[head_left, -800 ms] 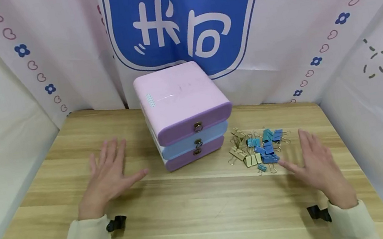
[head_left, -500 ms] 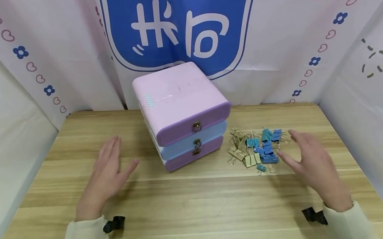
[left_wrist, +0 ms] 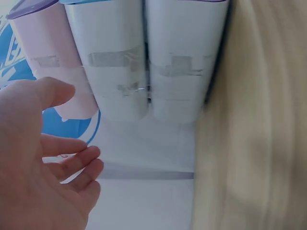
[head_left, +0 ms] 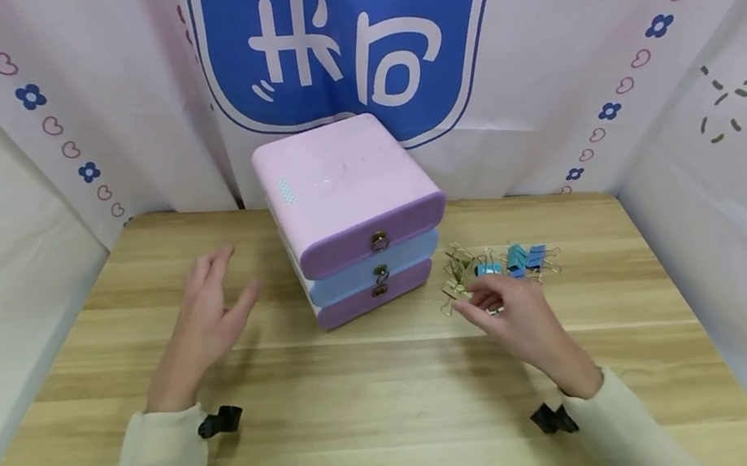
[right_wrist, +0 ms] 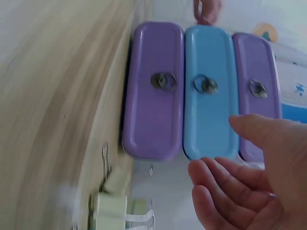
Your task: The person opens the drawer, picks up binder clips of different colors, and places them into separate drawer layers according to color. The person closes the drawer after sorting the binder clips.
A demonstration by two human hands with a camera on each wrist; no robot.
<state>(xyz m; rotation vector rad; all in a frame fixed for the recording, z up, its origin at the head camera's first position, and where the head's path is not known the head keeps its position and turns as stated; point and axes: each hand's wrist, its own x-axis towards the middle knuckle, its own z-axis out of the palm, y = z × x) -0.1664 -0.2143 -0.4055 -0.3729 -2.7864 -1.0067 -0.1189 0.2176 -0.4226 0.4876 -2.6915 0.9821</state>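
A three-tier drawer box (head_left: pixel 350 179), pink on top with purple and blue drawer fronts, stands at the back of the table. To its right lies a pile of binder clips, some gold (head_left: pixel 455 285), others blue (head_left: pixel 517 258). My right hand (head_left: pixel 524 323) hovers over the pile's front and hides part of it. In the right wrist view the right hand's fingers (right_wrist: pixel 225 179) are loosely bent, with thumb and fingers apart and nothing between them. Left of the box, my left hand (head_left: pixel 201 319) holds nothing, its fingers relaxed above the wood.
The wooden table (head_left: pixel 360 417) spreads in front of the box. A white printed cloth (head_left: pixel 502 71) hangs right behind it, and pale cloth walls close off both sides. Each drawer front carries a small metal ring pull (right_wrist: pixel 208 85). Black clip-like pieces (head_left: pixel 221 420) sit at both cuffs.
My right hand has moved left from beside the clips to above them, its fingers bending. The left hand's fingers have drawn together and relaxed from their spread.
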